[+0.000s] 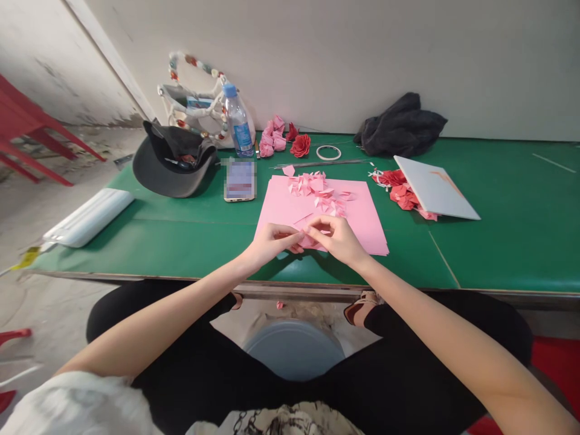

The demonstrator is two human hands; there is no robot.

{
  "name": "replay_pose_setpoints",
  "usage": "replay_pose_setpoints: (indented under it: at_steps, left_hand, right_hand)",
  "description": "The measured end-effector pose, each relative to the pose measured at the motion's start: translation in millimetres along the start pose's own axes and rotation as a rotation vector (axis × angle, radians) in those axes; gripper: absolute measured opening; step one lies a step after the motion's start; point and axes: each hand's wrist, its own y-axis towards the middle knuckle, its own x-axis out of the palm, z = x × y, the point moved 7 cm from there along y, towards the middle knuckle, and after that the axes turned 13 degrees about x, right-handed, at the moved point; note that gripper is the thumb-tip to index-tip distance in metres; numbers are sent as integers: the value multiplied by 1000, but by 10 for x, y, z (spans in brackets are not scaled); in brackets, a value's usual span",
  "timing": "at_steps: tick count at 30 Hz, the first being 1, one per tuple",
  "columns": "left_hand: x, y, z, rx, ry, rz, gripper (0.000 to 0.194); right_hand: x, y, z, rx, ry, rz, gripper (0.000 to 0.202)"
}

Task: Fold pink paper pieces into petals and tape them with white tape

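Observation:
Over the near edge of a stack of pink paper sheets (368, 223), my left hand (274, 243) and my right hand (334, 238) meet, their fingertips pinched on a small pink paper piece (308, 240). Fingers partly cover that piece, so its shape is unclear. Just beyond my hands, folded pink paper pieces (308, 183) lie in a loose cluster on the sheets. One more small pink piece (289, 171) rests at the stack's far edge.
On the green table (507, 241) are a phone (240, 181), a dark cap (174, 172), a water bottle (239, 124), a beaded bag (199, 109), paper flowers (299, 145), a tape ring (328, 152), thin wires (321, 164), black cloth (403, 128), a white board (435, 188) over red flowers, and a white device (88, 217).

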Motion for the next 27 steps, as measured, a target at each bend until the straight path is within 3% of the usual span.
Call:
replay_pose_setpoints:
  at_steps: [14,21,27]
  left_hand:
    - [-67,-26,-31,-8,33,119,25]
    - [21,-31,38,64,48,79,28]
    - [17,-26,16,115,68,76,27]
  right_hand:
    - [0,75,76,61,64,-95,27]
    - [-9,-8,-16,-47,-103,33,13]
    - [69,-48,20,-21,-98,6,18]
